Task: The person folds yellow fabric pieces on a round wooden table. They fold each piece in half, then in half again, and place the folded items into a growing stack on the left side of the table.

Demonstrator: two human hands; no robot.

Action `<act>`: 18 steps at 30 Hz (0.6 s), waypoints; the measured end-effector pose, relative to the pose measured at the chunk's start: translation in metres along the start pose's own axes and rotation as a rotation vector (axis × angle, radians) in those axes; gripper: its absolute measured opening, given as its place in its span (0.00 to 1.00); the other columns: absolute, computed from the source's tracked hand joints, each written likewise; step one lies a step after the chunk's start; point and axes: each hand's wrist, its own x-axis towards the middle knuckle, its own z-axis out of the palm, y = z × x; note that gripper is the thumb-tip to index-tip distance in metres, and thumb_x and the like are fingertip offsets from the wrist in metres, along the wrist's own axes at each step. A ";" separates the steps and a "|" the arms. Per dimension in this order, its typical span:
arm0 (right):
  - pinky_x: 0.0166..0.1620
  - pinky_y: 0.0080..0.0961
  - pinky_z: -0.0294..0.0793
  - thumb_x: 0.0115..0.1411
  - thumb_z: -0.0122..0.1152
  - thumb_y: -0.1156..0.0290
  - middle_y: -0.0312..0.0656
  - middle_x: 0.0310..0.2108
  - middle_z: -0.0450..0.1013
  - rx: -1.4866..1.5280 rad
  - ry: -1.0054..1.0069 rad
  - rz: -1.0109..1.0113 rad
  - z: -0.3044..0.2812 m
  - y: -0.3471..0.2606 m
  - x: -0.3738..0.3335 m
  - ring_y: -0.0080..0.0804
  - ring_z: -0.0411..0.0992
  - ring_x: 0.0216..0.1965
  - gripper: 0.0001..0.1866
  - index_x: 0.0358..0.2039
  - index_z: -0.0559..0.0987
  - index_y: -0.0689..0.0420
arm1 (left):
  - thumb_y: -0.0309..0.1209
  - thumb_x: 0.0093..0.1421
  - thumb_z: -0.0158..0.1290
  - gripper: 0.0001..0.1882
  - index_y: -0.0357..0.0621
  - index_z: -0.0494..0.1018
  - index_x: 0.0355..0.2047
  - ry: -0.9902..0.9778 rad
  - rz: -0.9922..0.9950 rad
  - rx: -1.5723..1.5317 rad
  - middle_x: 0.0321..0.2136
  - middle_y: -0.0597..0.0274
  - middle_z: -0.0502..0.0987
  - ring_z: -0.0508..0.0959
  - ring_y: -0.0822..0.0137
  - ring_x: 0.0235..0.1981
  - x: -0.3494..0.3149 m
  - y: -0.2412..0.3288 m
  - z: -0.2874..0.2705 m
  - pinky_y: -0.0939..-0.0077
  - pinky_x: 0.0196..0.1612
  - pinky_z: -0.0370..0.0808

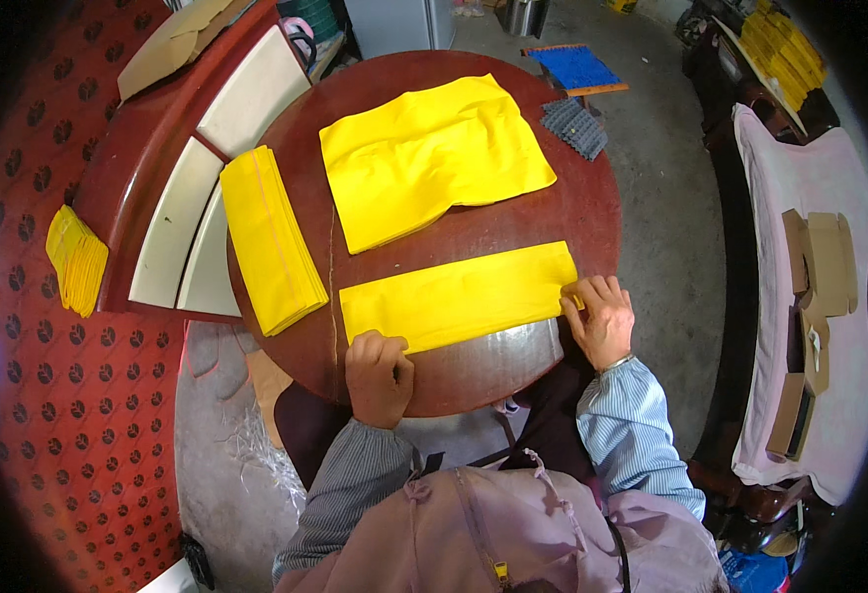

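Observation:
A long folded yellow cloth (459, 296) lies across the near part of the round red-brown table (474, 381). My left hand (379, 378) is closed at its lower left corner, fingers curled over the edge. At the right end, my right hand (604, 318) pinches the cloth's edge between thumb and fingers. Beyond it lies a wider, wrinkled stack of yellow cloth (434, 153), spread flat. A narrow folded yellow pile (271, 242) rests along the table's left side, apart from both hands.
A dark grey textured pad (574, 128) sits at the table's far right edge. Behind it stands a blue-topped stool (577, 69). A red sofa with cream panels (192, 208) borders the left. Open cardboard boxes (818, 267) lie on a pink-covered seat (765, 296) at right.

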 end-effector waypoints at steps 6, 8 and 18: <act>0.45 0.39 0.71 0.57 0.74 0.69 0.41 0.38 0.78 -0.033 0.003 0.000 0.003 -0.001 0.002 0.43 0.75 0.42 0.08 0.37 0.85 0.54 | 0.24 0.58 0.66 0.20 0.49 0.78 0.51 0.219 0.118 -0.053 0.35 0.55 0.73 0.75 0.48 0.42 -0.006 -0.008 0.005 0.51 0.54 0.72; 0.46 0.40 0.71 0.56 0.75 0.70 0.43 0.39 0.78 -0.017 0.000 -0.010 0.002 -0.001 0.002 0.44 0.74 0.43 0.10 0.38 0.85 0.54 | 0.25 0.58 0.68 0.19 0.49 0.79 0.49 0.209 0.114 -0.052 0.35 0.54 0.73 0.74 0.49 0.43 -0.004 -0.007 0.007 0.52 0.54 0.71; 0.49 0.40 0.71 0.51 0.72 0.81 0.43 0.44 0.78 0.005 0.087 -0.191 0.007 -0.030 0.015 0.48 0.74 0.49 0.15 0.41 0.84 0.54 | 0.24 0.57 0.65 0.11 0.43 0.81 0.41 0.179 0.070 -0.034 0.43 0.55 0.77 0.76 0.51 0.51 0.010 0.005 0.009 0.52 0.59 0.72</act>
